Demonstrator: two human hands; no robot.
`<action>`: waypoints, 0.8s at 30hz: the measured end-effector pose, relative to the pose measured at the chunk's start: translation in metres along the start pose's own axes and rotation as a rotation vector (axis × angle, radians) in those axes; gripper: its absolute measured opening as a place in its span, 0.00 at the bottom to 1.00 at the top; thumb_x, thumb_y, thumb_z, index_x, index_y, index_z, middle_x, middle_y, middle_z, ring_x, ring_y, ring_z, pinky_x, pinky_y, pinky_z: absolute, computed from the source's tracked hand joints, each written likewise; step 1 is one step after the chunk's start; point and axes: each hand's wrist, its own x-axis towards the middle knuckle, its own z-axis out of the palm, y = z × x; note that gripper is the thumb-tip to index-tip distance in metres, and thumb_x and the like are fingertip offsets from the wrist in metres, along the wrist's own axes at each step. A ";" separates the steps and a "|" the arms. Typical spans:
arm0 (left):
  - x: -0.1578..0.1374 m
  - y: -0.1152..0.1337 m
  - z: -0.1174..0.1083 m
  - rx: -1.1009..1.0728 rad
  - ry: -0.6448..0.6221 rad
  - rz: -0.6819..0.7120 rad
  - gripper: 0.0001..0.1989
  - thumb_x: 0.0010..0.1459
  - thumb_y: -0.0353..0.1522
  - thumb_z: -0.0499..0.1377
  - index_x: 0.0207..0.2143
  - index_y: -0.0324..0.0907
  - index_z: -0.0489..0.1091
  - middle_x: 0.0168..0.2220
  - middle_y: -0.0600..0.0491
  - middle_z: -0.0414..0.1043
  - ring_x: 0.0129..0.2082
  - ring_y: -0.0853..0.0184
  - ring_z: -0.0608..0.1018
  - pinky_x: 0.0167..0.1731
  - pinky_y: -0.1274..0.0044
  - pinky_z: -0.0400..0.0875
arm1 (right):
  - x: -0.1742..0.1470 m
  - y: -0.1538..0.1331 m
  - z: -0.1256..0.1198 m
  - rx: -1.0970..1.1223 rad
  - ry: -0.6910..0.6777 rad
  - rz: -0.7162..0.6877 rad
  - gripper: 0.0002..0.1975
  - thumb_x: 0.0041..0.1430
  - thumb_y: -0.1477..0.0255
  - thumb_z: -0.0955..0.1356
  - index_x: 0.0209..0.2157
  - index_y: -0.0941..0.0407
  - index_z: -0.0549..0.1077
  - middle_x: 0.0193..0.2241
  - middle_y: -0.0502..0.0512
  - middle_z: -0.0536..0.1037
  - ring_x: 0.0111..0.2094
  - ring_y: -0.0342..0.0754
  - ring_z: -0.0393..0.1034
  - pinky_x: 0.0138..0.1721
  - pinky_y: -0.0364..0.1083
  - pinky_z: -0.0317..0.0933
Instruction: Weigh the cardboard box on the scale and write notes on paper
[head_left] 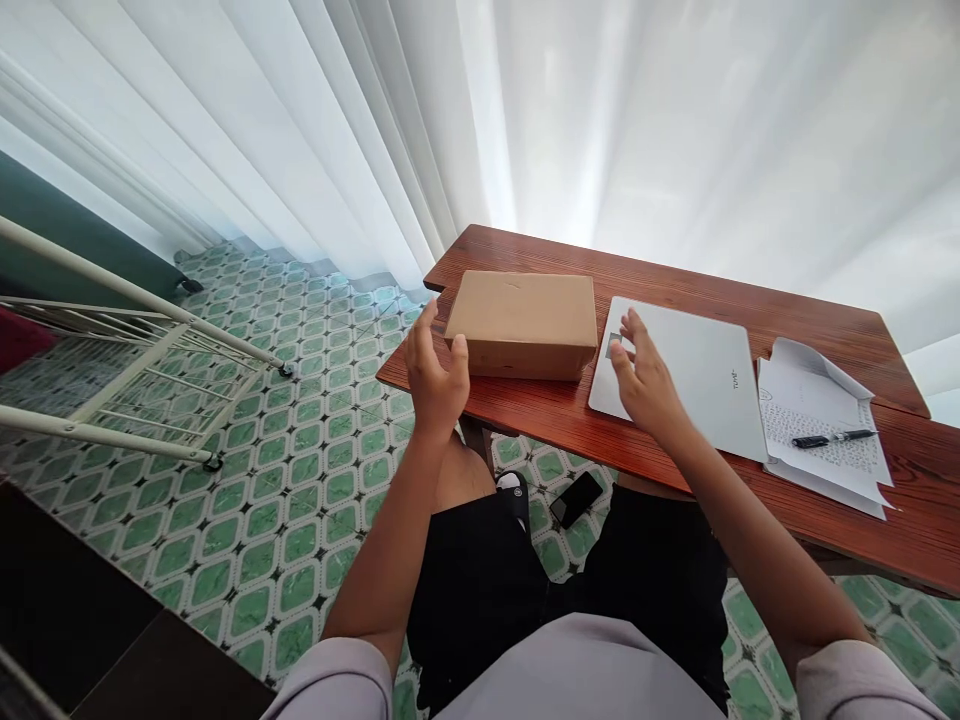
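The closed cardboard box (523, 322) lay on the wooden table (675, 280) near its left end, with the shut silver laptop (690, 375) just beside it on the right. The left hand (433, 378) stood at the box's left end, fingers spread and loose, the thumb touching or nearly touching the near-left corner; whether it pressed the card could not be told. The right hand (643, 380) hovered right of the box, over the laptop's near-left corner, fingers splayed and holding nothing. The box looked stiff, dry and matte, probably light and easy to grip, best taken by its two short ends. Its contents, far side and weight stayed hidden. Beyond the laptop, further from the box, papers (821, 425) bore a pen (832, 438), the print too small to read.
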 end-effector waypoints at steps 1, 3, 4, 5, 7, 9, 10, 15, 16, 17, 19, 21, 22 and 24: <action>0.002 -0.005 0.002 -0.043 -0.024 -0.076 0.29 0.68 0.44 0.53 0.67 0.42 0.59 0.66 0.43 0.62 0.66 0.59 0.65 0.66 0.67 0.58 | 0.002 -0.001 0.006 0.021 -0.032 0.033 0.40 0.68 0.47 0.55 0.72 0.55 0.47 0.71 0.65 0.55 0.69 0.58 0.56 0.67 0.62 0.57; 0.004 -0.013 0.007 -0.119 -0.077 -0.211 0.33 0.67 0.49 0.53 0.69 0.42 0.56 0.67 0.42 0.60 0.67 0.58 0.64 0.66 0.66 0.58 | 0.005 -0.001 0.016 0.037 -0.091 0.099 0.44 0.67 0.44 0.54 0.73 0.58 0.45 0.72 0.64 0.51 0.72 0.59 0.51 0.70 0.63 0.50; 0.004 -0.016 0.009 -0.144 -0.106 -0.268 0.35 0.67 0.50 0.53 0.69 0.43 0.55 0.67 0.41 0.60 0.67 0.57 0.64 0.66 0.65 0.58 | 0.007 -0.001 0.020 0.037 -0.122 0.128 0.45 0.66 0.43 0.53 0.73 0.59 0.44 0.72 0.64 0.50 0.72 0.59 0.48 0.72 0.63 0.46; 0.004 -0.018 0.010 -0.157 -0.130 -0.313 0.36 0.67 0.52 0.52 0.69 0.43 0.55 0.67 0.42 0.59 0.67 0.57 0.64 0.66 0.65 0.58 | 0.008 -0.002 0.023 0.037 -0.151 0.152 0.46 0.66 0.43 0.53 0.73 0.60 0.44 0.72 0.64 0.49 0.73 0.59 0.46 0.72 0.62 0.44; 0.002 -0.019 0.013 -0.150 -0.161 -0.366 0.35 0.66 0.53 0.51 0.68 0.44 0.57 0.68 0.43 0.59 0.68 0.56 0.63 0.67 0.64 0.56 | 0.009 -0.003 0.029 0.042 -0.193 0.169 0.46 0.66 0.43 0.52 0.73 0.61 0.44 0.73 0.62 0.47 0.73 0.58 0.45 0.73 0.62 0.43; 0.000 -0.018 0.014 -0.128 -0.168 -0.388 0.34 0.67 0.54 0.50 0.67 0.45 0.59 0.67 0.45 0.60 0.68 0.57 0.63 0.68 0.65 0.55 | 0.009 -0.005 0.033 0.055 -0.207 0.143 0.43 0.67 0.44 0.51 0.73 0.57 0.47 0.73 0.58 0.48 0.73 0.57 0.45 0.72 0.62 0.45; -0.001 -0.017 0.014 -0.125 -0.169 -0.390 0.33 0.67 0.54 0.49 0.66 0.45 0.59 0.66 0.45 0.61 0.68 0.57 0.63 0.68 0.65 0.54 | 0.009 -0.005 0.034 0.062 -0.205 0.124 0.41 0.67 0.44 0.51 0.73 0.54 0.48 0.72 0.55 0.50 0.73 0.57 0.46 0.72 0.62 0.46; 0.000 -0.018 0.014 -0.123 -0.161 -0.387 0.31 0.68 0.51 0.49 0.65 0.42 0.60 0.64 0.44 0.64 0.67 0.58 0.64 0.68 0.67 0.55 | 0.007 -0.007 0.038 0.071 -0.167 0.093 0.35 0.69 0.48 0.51 0.70 0.50 0.54 0.68 0.56 0.63 0.70 0.59 0.55 0.68 0.65 0.54; 0.000 -0.019 0.015 -0.124 -0.151 -0.385 0.31 0.68 0.50 0.49 0.65 0.42 0.60 0.64 0.44 0.65 0.66 0.58 0.65 0.67 0.67 0.56 | 0.007 -0.007 0.038 0.074 -0.161 0.093 0.34 0.70 0.49 0.51 0.70 0.49 0.55 0.66 0.57 0.66 0.69 0.59 0.56 0.67 0.65 0.55; 0.000 -0.020 0.015 -0.128 -0.142 -0.380 0.30 0.69 0.50 0.50 0.65 0.42 0.61 0.64 0.44 0.65 0.66 0.58 0.65 0.67 0.67 0.56 | 0.006 -0.007 0.039 0.078 -0.156 0.094 0.33 0.70 0.49 0.52 0.69 0.49 0.56 0.65 0.57 0.67 0.69 0.60 0.57 0.66 0.66 0.56; -0.001 -0.022 0.016 -0.139 -0.124 -0.361 0.28 0.69 0.47 0.50 0.64 0.43 0.61 0.64 0.44 0.65 0.65 0.59 0.66 0.66 0.68 0.58 | 0.006 -0.009 0.039 0.086 -0.146 0.091 0.31 0.71 0.51 0.52 0.68 0.50 0.58 0.64 0.58 0.68 0.68 0.60 0.58 0.66 0.66 0.56; -0.001 -0.024 0.018 -0.146 -0.103 -0.345 0.27 0.69 0.46 0.51 0.64 0.43 0.62 0.63 0.45 0.65 0.65 0.59 0.67 0.66 0.69 0.58 | 0.006 -0.010 0.039 0.091 -0.139 0.074 0.31 0.71 0.53 0.52 0.68 0.51 0.58 0.65 0.59 0.67 0.68 0.60 0.58 0.66 0.65 0.56; -0.001 -0.024 0.018 -0.147 -0.094 -0.339 0.26 0.69 0.45 0.51 0.64 0.44 0.63 0.63 0.45 0.66 0.65 0.60 0.67 0.66 0.69 0.59 | 0.006 -0.010 0.039 0.092 -0.137 0.067 0.31 0.72 0.54 0.52 0.69 0.52 0.58 0.66 0.59 0.66 0.68 0.60 0.59 0.66 0.65 0.56; -0.001 -0.024 0.019 -0.147 -0.081 -0.330 0.25 0.68 0.44 0.52 0.63 0.44 0.64 0.63 0.46 0.66 0.64 0.60 0.67 0.66 0.69 0.59 | 0.005 -0.010 0.039 0.094 -0.137 0.062 0.31 0.72 0.54 0.53 0.70 0.52 0.56 0.66 0.59 0.67 0.66 0.60 0.62 0.65 0.65 0.57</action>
